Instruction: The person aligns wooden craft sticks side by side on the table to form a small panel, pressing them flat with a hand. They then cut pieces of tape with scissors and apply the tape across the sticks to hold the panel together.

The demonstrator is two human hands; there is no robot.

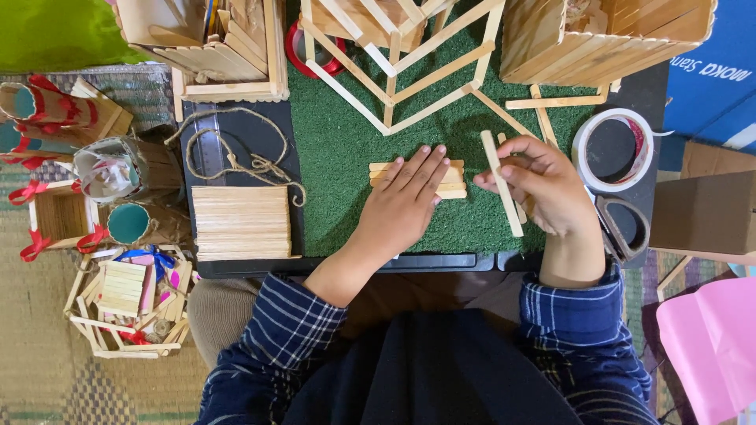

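Home craft corner, woven floor mat [47, 370], stick-built models [236, 55], tape roll [614, 149], twine [252, 161]

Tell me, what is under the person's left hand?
The left hand presses flat on a small row of wooden sticks lying on the green mat. Their middle part is covered by the hand.

Navy plaid shirt with thin white check lines, both sleeves pushed up past the wrists. Dark plain cloth across the lap. Hands bare.
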